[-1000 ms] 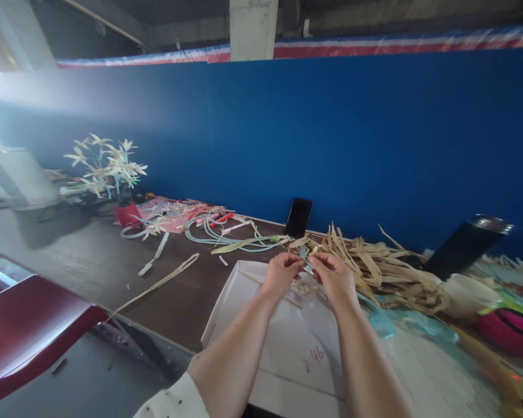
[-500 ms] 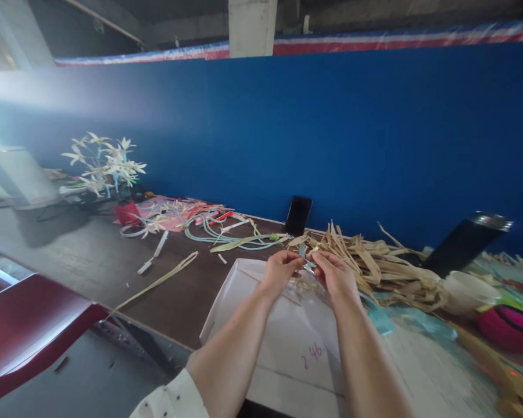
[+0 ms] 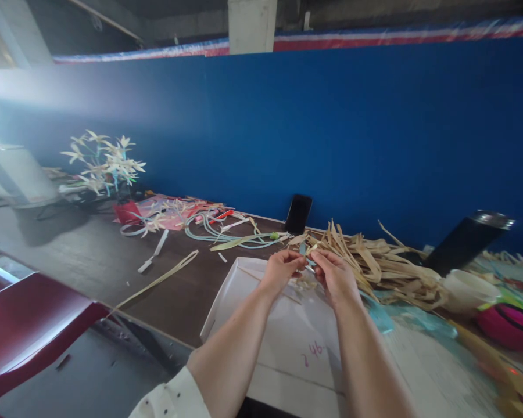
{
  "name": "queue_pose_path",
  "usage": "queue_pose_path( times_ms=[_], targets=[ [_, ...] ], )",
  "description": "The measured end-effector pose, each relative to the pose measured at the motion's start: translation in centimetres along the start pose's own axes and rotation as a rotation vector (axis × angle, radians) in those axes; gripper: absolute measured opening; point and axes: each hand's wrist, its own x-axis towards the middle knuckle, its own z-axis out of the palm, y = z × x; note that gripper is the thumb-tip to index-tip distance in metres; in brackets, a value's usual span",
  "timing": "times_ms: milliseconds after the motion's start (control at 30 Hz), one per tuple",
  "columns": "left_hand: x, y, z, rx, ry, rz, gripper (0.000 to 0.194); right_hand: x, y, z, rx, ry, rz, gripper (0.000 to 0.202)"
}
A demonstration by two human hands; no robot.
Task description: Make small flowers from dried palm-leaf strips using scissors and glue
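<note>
My left hand point(image 3: 284, 268) and my right hand point(image 3: 332, 270) meet above a white tray-like box lid point(image 3: 279, 342) with pink writing on it. Between their pinched fingertips is a small pale piece with a light blue strip point(image 3: 303, 248); its exact shape is too small to tell. The fingers of both hands are closed on it. Under the hands, pale scraps point(image 3: 304, 284) and a thin stick point(image 3: 249, 273) lie on the lid.
Dried husks point(image 3: 370, 261), a white cup point(image 3: 468, 290) and a black bottle point(image 3: 466, 241) are at the right. A phone point(image 3: 298, 213) leans on the blue partition. Blue cords point(image 3: 200, 233) and white flowers point(image 3: 108, 162) stand leftward.
Both hands have shifted very slightly, and the small piece at the fingertips is turned a little. Everything else looks the same.
</note>
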Motion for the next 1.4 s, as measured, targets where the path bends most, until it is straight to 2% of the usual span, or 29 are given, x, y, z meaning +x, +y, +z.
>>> queue_pose_path(
  times_ms=[833,1067,1400],
  targets=[
    [0.54,-0.99,-0.27,0.11,-0.014,0.02,0.027,-0.06,-0.31,-0.05,-0.021,0.042,-0.028,0.038],
    [0.3,-0.6,-0.13,0.133,0.01,0.003,0.022,0.06,-0.23,-0.09,-0.049,0.025,-0.029,0.036],
    [0.12,-0.34,0.0,0.163,-0.022,-0.015,0.018,0.16,-0.02,0.01,-0.077,0.037,-0.091,0.033]
  ],
)
